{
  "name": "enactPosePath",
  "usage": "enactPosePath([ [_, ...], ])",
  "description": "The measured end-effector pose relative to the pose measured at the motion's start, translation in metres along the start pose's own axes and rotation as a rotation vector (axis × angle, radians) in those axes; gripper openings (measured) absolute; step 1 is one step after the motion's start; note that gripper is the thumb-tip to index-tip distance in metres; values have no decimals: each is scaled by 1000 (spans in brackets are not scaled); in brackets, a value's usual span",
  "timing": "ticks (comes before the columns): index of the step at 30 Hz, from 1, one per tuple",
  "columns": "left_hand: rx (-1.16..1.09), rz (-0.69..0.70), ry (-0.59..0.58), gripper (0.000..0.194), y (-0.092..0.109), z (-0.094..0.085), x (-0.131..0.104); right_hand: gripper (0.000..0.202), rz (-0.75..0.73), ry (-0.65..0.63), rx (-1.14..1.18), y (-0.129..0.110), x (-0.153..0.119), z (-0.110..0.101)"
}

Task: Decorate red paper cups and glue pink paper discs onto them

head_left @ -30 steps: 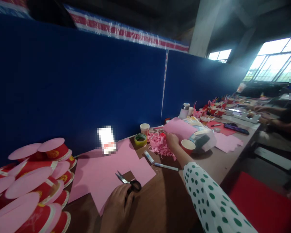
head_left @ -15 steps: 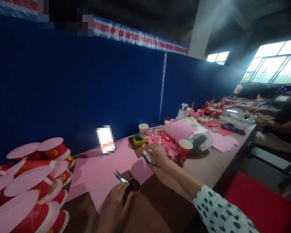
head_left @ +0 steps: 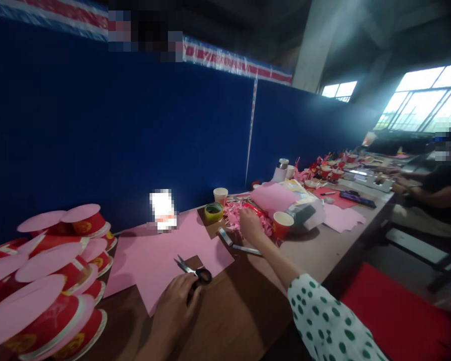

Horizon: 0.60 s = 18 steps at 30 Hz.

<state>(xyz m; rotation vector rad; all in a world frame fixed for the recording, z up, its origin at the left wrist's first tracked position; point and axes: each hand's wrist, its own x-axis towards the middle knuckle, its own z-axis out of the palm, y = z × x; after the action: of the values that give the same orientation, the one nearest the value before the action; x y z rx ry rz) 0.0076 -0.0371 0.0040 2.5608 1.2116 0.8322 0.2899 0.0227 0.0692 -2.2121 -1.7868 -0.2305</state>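
My left hand (head_left: pixel 178 298) is closed around one handle of black-handled scissors (head_left: pixel 187 266). The blades are parted and lie over a pink paper sheet (head_left: pixel 161 250) with pieces cut out of it. My right hand (head_left: pixel 251 225) hangs over a heap of pink paper scraps (head_left: pixel 233 215), fingers curled in; whatever they grip is hidden. Just below it on the table lie a white glue stick (head_left: pixel 225 236) and a slim pale pen (head_left: pixel 247 249). A roll of yellow-green tape (head_left: pixel 214 212) stands left of the scraps.
Red paper bowls with pink discs (head_left: pixel 52 260) crowd the left side. A red paper cup (head_left: pixel 283 224), a white cup (head_left: pixel 220 195) and a plastic bag (head_left: pixel 313 215) stand around the scraps. A blue partition (head_left: pixel 135 125) runs behind the table; another person (head_left: pixel 436 185) sits at right.
My right hand has lifted off the area by the glue stick and moved up and right over the scraps, its fingers now curled. The pen has come into view. My left hand stays at the scissors.
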Motion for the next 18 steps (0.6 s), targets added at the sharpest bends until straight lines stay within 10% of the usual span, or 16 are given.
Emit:
enactPosePath([
  [5,-13,-11,-35,25,1,-1,1,19,173,-125,-105,50,29,7],
  [18,-17,-26,-15,24,4,-3,1,27,381,-132,-130,50,42,11],
])
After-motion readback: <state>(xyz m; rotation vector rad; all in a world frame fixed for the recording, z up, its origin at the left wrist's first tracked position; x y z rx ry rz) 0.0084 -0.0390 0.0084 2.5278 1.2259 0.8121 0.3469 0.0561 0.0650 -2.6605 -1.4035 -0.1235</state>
